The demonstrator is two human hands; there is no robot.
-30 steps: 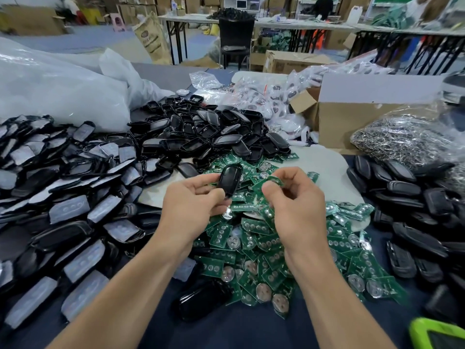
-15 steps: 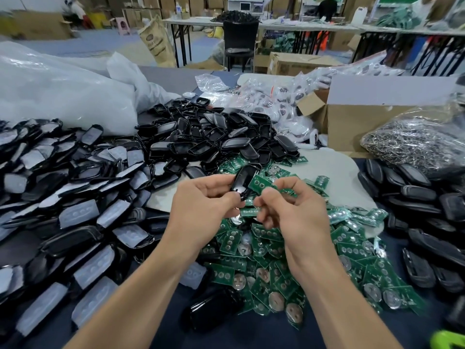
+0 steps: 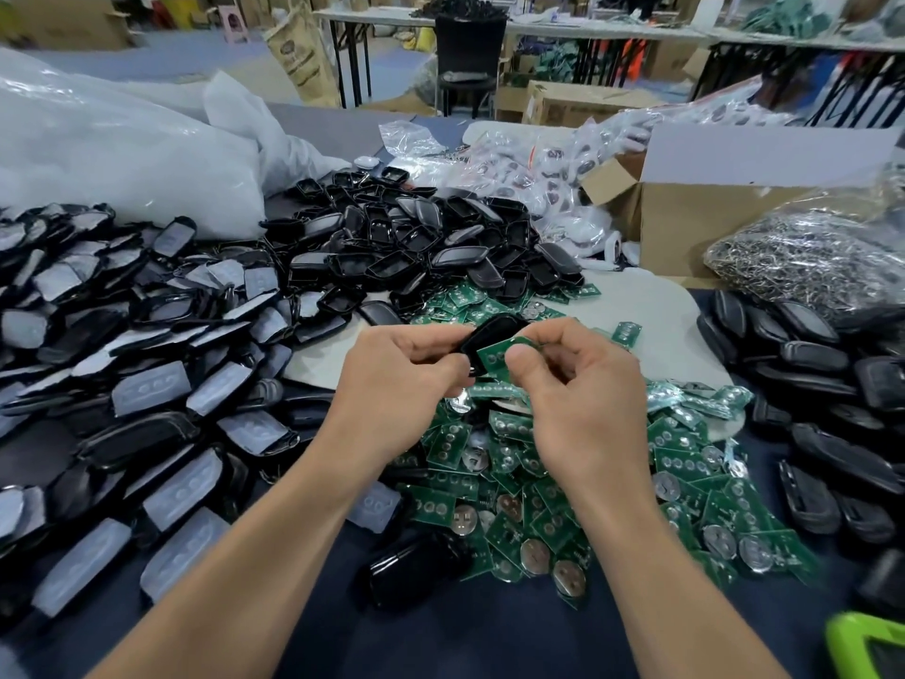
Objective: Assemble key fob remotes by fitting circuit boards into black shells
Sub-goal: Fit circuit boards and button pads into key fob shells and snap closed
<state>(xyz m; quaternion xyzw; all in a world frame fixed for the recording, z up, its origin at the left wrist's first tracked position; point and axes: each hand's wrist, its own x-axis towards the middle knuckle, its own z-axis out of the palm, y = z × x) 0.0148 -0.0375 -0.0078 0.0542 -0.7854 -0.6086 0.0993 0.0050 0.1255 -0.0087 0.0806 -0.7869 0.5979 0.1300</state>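
My left hand (image 3: 401,384) grips a black key fob shell (image 3: 492,333) above the middle of the table. My right hand (image 3: 583,399) pinches a green circuit board (image 3: 497,357) between thumb and fingers and holds it against the shell's lower edge. Whether the board sits inside the shell is hidden by my fingers. Beneath both hands lies a heap of loose green circuit boards (image 3: 563,497) with round metal battery contacts. One glossy black shell (image 3: 416,568) lies near the front of the dark table.
A pile of empty black shells (image 3: 421,247) sits behind my hands. Shells with pale rubber pads (image 3: 137,365) cover the left side. More black shells (image 3: 827,399) lie at the right, below a bag of metal parts (image 3: 803,257) and a cardboard box (image 3: 695,223). A green device (image 3: 867,646) pokes in bottom right.
My right hand has lifted a green board from the heap and brought it up to the shell. The shell in my left hand has tipped from upright toward the right.
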